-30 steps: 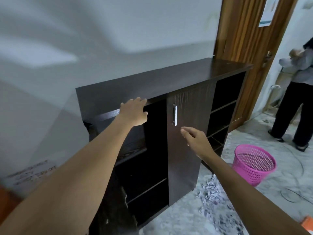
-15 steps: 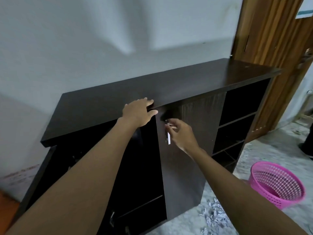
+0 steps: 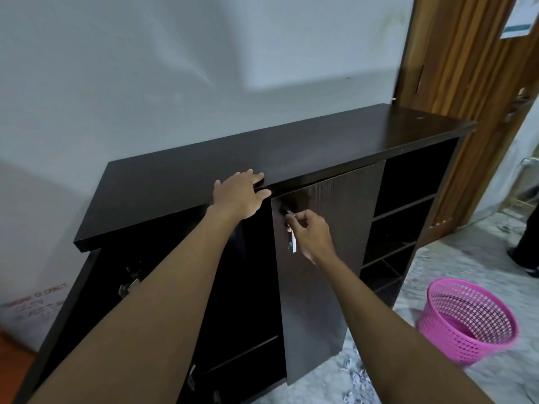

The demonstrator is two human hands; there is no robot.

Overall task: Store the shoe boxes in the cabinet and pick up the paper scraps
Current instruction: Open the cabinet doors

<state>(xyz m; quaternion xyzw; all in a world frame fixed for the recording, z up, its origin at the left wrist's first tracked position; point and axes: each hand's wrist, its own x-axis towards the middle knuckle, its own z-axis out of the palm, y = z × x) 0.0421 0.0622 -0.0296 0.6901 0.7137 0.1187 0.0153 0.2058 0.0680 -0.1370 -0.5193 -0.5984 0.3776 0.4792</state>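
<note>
A dark brown cabinet (image 3: pixel 291 147) stands against the white wall. My left hand (image 3: pixel 239 193) rests flat on the front edge of its top, fingers spread. My right hand (image 3: pixel 309 233) is closed around the silver handle (image 3: pixel 292 239) of the middle door (image 3: pixel 326 258), which stands slightly ajar. The left compartment is open and dark, with a shelf low down. White paper scraps (image 3: pixel 355 383) lie on the floor below the door. No shoe boxes are in view.
A pink mesh basket (image 3: pixel 466 319) stands on the floor to the right. Open shelves (image 3: pixel 405 211) fill the cabinet's right end, beside a wooden door (image 3: pixel 466 83). Another person's leg and shoe (image 3: pixel 525 252) show at the right edge. The left cabinet door (image 3: pixel 58 310) hangs open.
My right hand reached the middle door's handle and closed on it. My left hand stayed on the cabinet's top edge. The view shifted closer and leftward.
</note>
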